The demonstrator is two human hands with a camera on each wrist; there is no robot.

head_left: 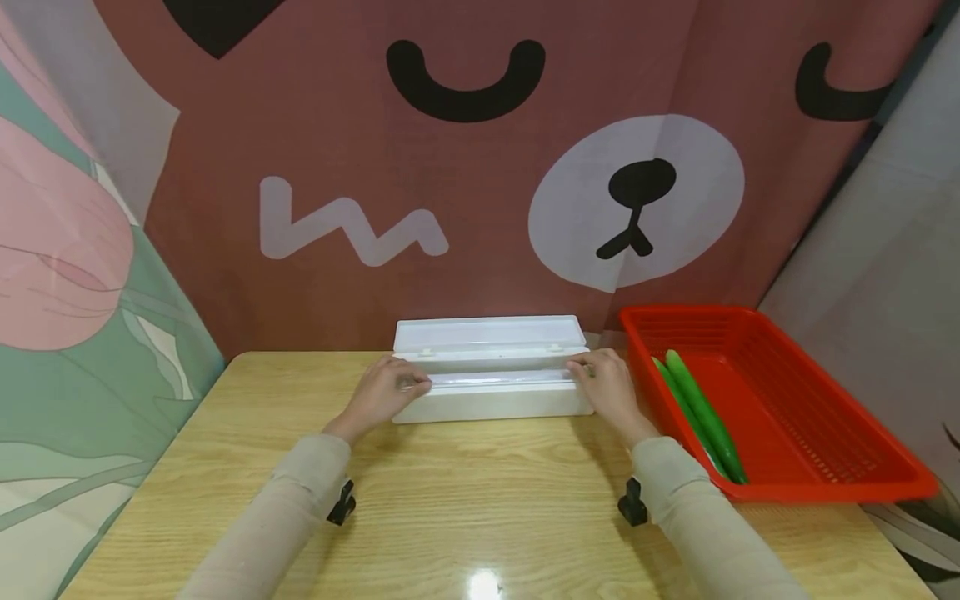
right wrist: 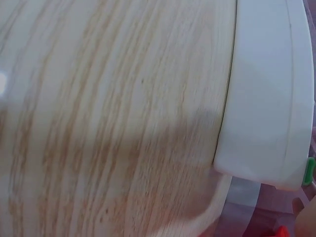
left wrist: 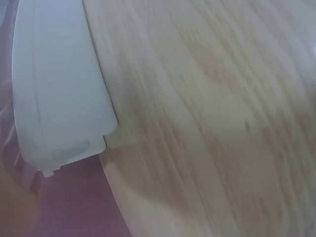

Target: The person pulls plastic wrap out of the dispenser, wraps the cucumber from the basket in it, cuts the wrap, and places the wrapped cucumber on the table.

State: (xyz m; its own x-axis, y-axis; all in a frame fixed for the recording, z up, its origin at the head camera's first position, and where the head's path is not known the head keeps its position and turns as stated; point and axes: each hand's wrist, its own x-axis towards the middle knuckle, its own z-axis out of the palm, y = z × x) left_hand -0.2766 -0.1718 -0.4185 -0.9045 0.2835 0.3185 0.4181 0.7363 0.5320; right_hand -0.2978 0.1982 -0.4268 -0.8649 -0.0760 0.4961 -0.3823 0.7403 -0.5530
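A long white cling film dispenser box sits at the table's back, its white lid raised behind it. Across its opening lies clear cling film. My left hand is at the box's left end, thumb and fingers pinching the film's edge. At the other end, my right hand pinches the film in the same way. In the left wrist view the box's smooth front fills the left side. The right wrist view shows its other end, with a small green tab near the fingers.
To the right stands a red plastic basket with slotted sides. Two green cucumbers lie along its left wall. Behind the wooden table hangs a brown printed curtain. Each sleeve has a black wrist mount near the cuff.
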